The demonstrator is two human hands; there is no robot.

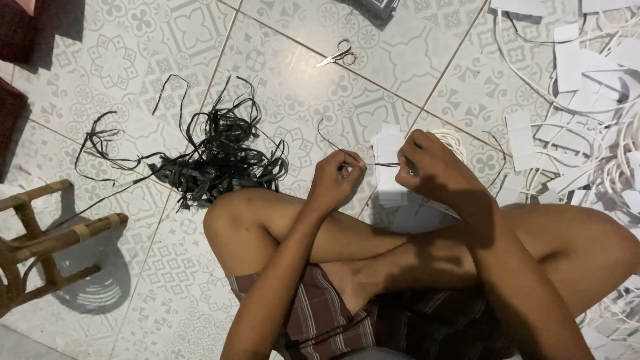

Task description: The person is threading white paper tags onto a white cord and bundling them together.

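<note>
A single thin black plastic strand (373,164) runs roughly level, left to right, between the left hand (337,179) and right hand (427,163); both seemingly pinch it; one pair of steel scissors (338,54) lies beyond.

both hands (383,170) pinch thin black strand (327,139) above tiled floor (133,60).

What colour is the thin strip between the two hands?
Black thin strip, seen in the head view.

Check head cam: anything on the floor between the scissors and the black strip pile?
Nothing: only bare patterned tile lies between the scissors and the black strip pile.
</note>
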